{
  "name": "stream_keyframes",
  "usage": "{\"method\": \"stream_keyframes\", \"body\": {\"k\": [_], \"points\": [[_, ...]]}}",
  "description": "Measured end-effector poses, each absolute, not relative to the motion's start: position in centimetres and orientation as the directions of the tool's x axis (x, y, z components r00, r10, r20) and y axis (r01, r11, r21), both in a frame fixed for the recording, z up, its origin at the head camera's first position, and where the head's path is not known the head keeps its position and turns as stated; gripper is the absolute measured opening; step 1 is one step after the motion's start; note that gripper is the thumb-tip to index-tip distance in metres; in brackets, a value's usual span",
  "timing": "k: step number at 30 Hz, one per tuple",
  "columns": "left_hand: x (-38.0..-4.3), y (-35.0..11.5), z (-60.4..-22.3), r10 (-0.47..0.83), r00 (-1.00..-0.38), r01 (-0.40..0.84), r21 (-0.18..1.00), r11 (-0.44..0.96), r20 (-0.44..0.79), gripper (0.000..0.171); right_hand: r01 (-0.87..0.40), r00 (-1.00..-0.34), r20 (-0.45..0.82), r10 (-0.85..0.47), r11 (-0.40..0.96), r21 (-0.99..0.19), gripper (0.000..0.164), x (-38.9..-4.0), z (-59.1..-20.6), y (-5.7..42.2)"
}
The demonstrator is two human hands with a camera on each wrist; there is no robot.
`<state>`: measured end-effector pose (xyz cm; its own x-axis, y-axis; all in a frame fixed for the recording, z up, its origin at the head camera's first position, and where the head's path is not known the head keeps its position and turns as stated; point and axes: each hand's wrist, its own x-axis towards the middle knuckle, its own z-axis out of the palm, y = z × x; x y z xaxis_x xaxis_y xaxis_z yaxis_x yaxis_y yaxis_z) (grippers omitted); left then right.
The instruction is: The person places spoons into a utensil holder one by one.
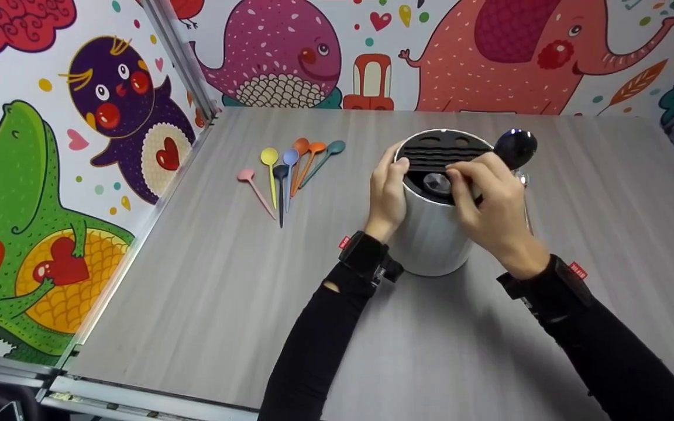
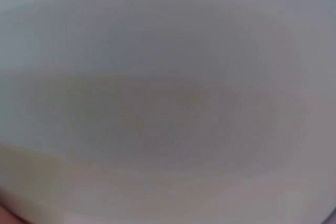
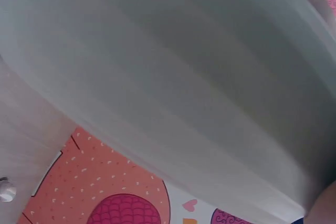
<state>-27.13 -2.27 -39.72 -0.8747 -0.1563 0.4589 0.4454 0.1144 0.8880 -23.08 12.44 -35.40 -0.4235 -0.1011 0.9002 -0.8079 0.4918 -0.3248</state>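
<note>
A silvery-white cylindrical utensil holder stands on the table, its top fitted with a black slotted insert. My left hand grips the holder's left side, thumb at the rim. With thumb and forefinger, my right hand pinches at the insert, beside an opening where something round and shiny shows. The right hand's other fingers are curled and hide part of the rim. Both wrist views are mostly filled by the holder's blurred pale wall.
Several small coloured spoons, a yellow one and a pink one among them, lie fanned out left of the holder. Right of it is a glossy dark spoon-like bowl, with a thin metal piece below. Printed walls border the table.
</note>
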Motion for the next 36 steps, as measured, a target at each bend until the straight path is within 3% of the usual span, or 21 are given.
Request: {"method": "stream_keyframes", "body": {"k": [13, 20, 30, 36], "points": [[-27.1, -2.3, -39.6, -0.143, -0.873, 0.456, 0.884, 0.102, 0.466, 0.057, -0.883, -0.244, 0.969, -0.050, 0.425, -0.200, 0.011, -22.1, -35.2, 12.1], [-27.2, -2.3, -39.5, -0.133, -0.868, 0.471, 0.878, 0.078, 0.478, 0.055, -0.892, -0.234, 0.972, 0.031, 0.390, -0.228, 0.019, -21.7, -34.6, 12.6], [-27.2, -2.4, -39.7, -0.130, -0.867, 0.474, 0.877, 0.080, 0.481, 0.055, -0.825, -0.303, 0.911, 0.279, 0.401, -0.397, 0.028, -21.9, -31.8, 14.9], [-27.1, -2.5, -39.8, -0.120, -0.868, 0.477, 0.876, 0.073, 0.483, 0.054, -0.733, -0.483, 0.806, 0.342, 0.346, -0.586, 0.023, -23.7, -32.2, 18.1]]}}
